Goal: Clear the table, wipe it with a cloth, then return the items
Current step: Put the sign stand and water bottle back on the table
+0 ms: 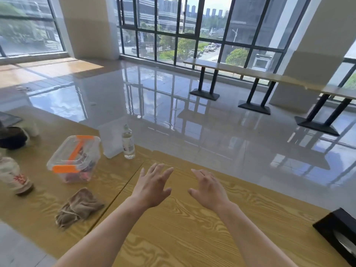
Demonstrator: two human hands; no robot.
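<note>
My left hand (152,186) and my right hand (207,188) hover side by side over the wood-grain table (183,237), fingers spread, holding nothing. A crumpled brown cloth (78,208) lies on the table to the left of my left forearm. Farther left stand a clear lidded box with orange clips (76,159), a translucent white container (110,140) and a clear water bottle (128,142). A white patterned bottle (14,176) lies near the left edge.
A dark bowl (11,137) and a pale cup (31,125) sit at the far left. A black tissue box (337,234) rests at the table's right edge. Beyond are glossy floor tiles, a long bench table (250,73) by the windows and white pillars.
</note>
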